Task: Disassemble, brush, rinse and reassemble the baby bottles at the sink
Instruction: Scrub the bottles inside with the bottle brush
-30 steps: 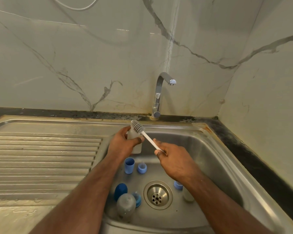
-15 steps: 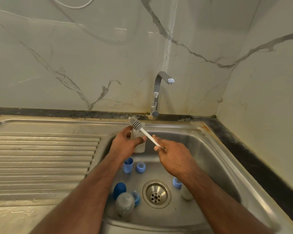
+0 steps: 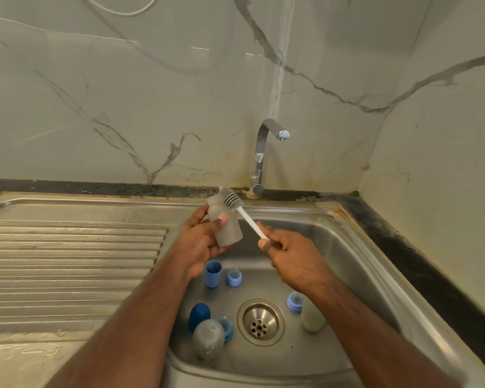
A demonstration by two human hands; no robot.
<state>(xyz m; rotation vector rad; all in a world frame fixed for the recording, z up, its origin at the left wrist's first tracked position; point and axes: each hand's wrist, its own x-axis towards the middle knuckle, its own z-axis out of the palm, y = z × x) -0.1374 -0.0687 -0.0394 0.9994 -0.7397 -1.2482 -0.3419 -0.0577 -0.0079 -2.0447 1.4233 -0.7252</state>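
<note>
Bottle washing, partway: parts apart, brushing in hand

Basin floor: two bottles (image 3: pixel 208 338), caps, teats loose, unassembled; right hand (image 3: pixel 289 257) pinches brush (image 3: pixel 245 214); left hand (image 3: pixel 205 239) wraps a bottle (image 3: pixel 226 228), brush head at its mouth; tap (image 3: pixel 263 152) dry; rinsing, reassembly seemingly remain

left hand (image 3: pixel 200 242) grips bottle (image 3: pixel 224 224) | right hand (image 3: pixel 291 259) holds brush (image 3: pixel 242 212)

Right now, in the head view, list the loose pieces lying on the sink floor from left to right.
Dark blue cap → grey bottle → light blue cup → blue collar with teat → drain → blue collar by the right forearm → pale bottle.
</note>
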